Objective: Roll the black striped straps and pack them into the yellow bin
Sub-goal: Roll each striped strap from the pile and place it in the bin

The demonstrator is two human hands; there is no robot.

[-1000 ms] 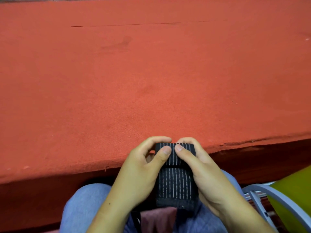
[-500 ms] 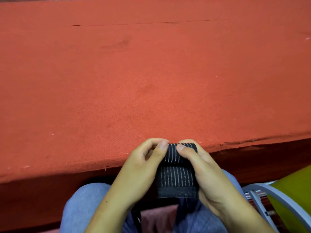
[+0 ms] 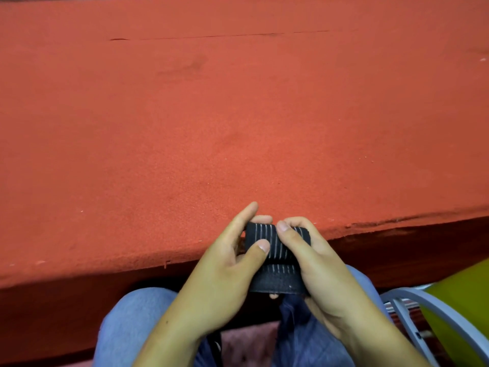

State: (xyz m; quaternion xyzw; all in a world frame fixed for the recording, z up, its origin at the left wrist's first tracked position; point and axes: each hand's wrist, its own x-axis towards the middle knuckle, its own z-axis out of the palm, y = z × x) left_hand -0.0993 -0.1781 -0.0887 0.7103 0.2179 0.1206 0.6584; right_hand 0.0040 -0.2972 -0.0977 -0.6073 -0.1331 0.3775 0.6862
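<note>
Black striped strap [image 3: 274,243] is pinched from both sides. The left thumb [image 3: 260,247] presses on its front face and the right thumb [image 3: 283,228] bears down on its upper edge. The left hand [image 3: 225,282] grips it with the index finger stretched out straight above the roll. The right hand [image 3: 325,276] curls its fingers round the strap's right side and underneath. The upper part is wound into a thick roll, and a short flat tail with a plain black end hangs below. The hands hold it over the lap [image 3: 132,321], just at the near edge of the red surface [image 3: 185,128].

Rolling looks well along but unfinished: the tail is yet to be wound in. Packing remains, and the yellow bin [image 3: 460,308] stands at lower right, behind a grey chair frame [image 3: 423,305]. Its inside is hidden and no other straps show, so how many are done or left cannot be told.
</note>
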